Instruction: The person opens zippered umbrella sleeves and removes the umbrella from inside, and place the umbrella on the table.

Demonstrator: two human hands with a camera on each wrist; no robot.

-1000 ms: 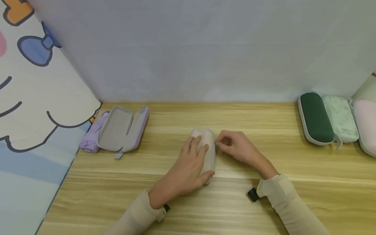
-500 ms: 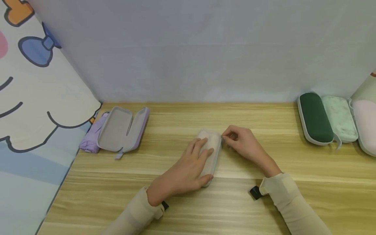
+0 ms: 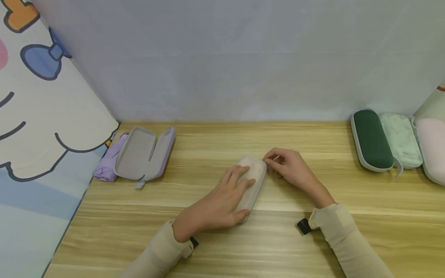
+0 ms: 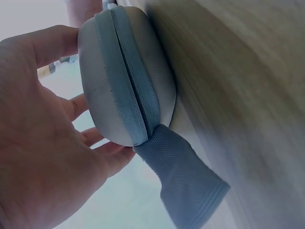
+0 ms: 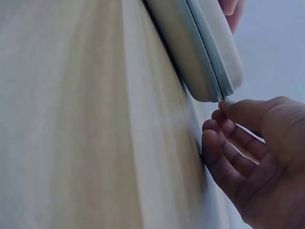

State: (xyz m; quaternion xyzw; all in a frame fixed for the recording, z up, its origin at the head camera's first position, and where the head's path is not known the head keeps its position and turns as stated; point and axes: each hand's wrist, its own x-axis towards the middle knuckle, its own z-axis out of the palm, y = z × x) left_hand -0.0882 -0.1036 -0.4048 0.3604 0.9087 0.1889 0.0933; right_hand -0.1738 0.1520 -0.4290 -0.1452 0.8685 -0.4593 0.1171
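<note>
A beige zip case (image 3: 253, 181) with a pale blue zipper band lies tilted at mid-table. My left hand (image 3: 217, 202) rests on its top, fingers spread, thumb near its closer end. In the left wrist view, the zipper band (image 4: 125, 76) runs along the case's side, with a grey-blue fabric tab (image 4: 183, 176) at one end. At the far right corner, my right hand (image 3: 292, 168) pinches the small zipper pull (image 5: 224, 100) between thumb and index finger; its other fingers curl loosely. The pull is mostly covered by the fingertips.
An open purple case (image 3: 137, 154) with grey lining stands at the left beside a folded purple fabric bundle (image 3: 111, 162). On the right are a dark green case (image 3: 372, 141), a mint case (image 3: 402, 141) and a pink case (image 3: 432, 146). A pale wall backs the wooden table (image 3: 215, 135).
The beige case has turned clockwise and shifted right under my left hand. My right hand has moved away from me and slightly right, along the zipper to the far corner.
</note>
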